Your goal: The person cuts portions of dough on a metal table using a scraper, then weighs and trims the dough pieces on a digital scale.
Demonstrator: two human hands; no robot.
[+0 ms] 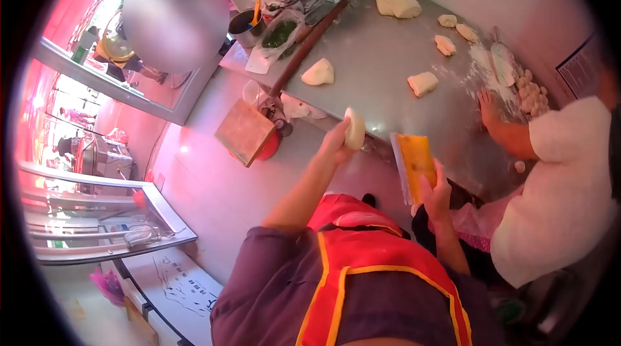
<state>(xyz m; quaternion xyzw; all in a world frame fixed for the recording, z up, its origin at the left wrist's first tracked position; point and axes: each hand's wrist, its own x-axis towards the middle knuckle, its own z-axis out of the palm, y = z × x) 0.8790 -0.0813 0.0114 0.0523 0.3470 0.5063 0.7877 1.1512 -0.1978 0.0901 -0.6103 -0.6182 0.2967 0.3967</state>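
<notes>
My left hand (336,143) is closed round a pale piece of dough (354,129), held up at the front edge of the metal table (381,61). In my right hand (436,189) is a scraper (416,163) with a yellow handle and a pale blade along its left side, held upright in front of the table. Pieces of dough lie on the table: one (318,73) at the left, one (423,84) near the middle, a large one (397,3) at the back and several smaller ones at the back right.
A co-worker (550,197) stands at the right, a hand (490,108) on the floured table beside many small dough balls (532,95). A long rolling pin (310,45), a bag of greens (281,33) and a pot (246,27) are at the left. A wooden stool (244,131) stands below.
</notes>
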